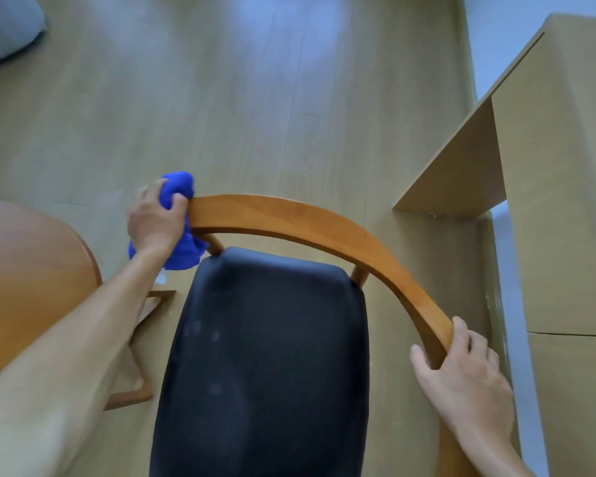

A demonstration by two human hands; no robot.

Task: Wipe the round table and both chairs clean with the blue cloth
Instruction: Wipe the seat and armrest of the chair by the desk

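Our left hand (pixel 154 218) has the blue cloth (pixel 179 222) bunched in curled fingers and pressed over the left end of the chair's curved wooden backrest rail (pixel 310 223); part of the cloth sticks out beyond the fingers and part hangs below the wrist. Our right hand (pixel 461 370) grips the rail's opposite end, thumb on the inner face and fingers wrapped over the outer edge, which we judge steadies the chair (pixel 265 356). The rail's long axis sweeps in an arc from the cloth rightward and back toward us, so the unwiped length lies to the right of the cloth, ending at our right hand. The left hand is the one placed to run along that arc. The round table (pixel 31 270) sits just left of the chair, its edge near our left forearm.
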